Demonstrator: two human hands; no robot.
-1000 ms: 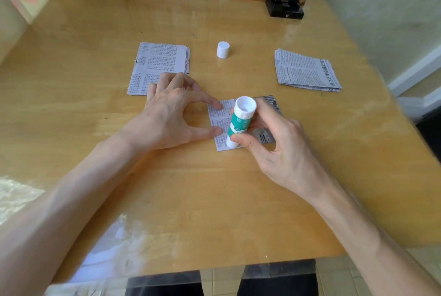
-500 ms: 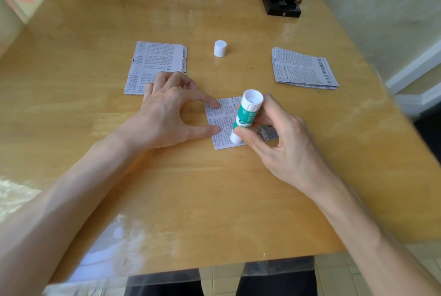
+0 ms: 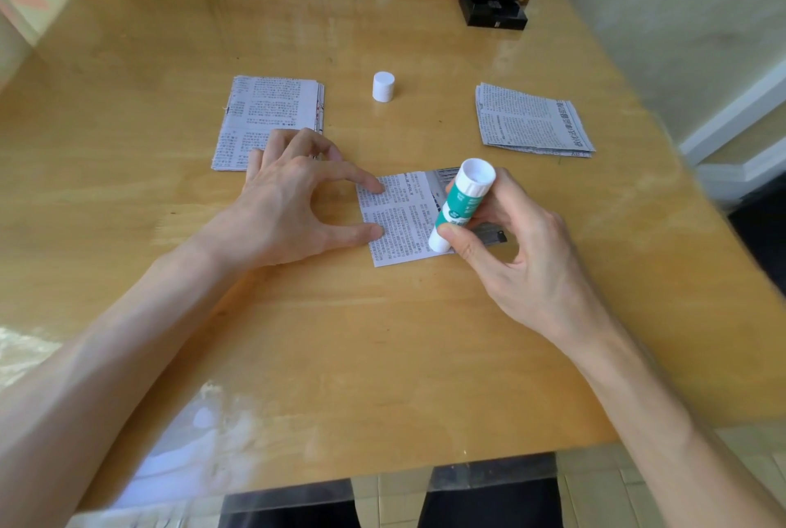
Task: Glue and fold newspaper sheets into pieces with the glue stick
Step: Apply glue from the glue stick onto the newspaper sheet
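Glossy wooden table (image 3: pixel 383 357), with a newspaper sheet (image 3: pixel 400 225) lying flat at its centre.
The right hand (image 3: pixel 519 255) grips the tilted green-and-white glue stick (image 3: pixel 461 204); its lower end seems to rest on the paper, though the thumb hides the contact. The left hand (image 3: pixel 289 213) pins the sheet's 9 o'clock edge with outstretched forefinger and thumb. The white cap (image 3: pixel 383 87) stands at 12 o'clock. A newspaper stack (image 3: pixel 263 115) lies at 10 o'clock, a second stack (image 3: pixel 531 119) at 2.

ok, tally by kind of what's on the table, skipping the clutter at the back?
newspaper stacks: 2, the left stack and the right stack
newspaper piece, single, under the hands: 1
glue stick, uncapped: 1
white cap, standing alone: 1
total: 5
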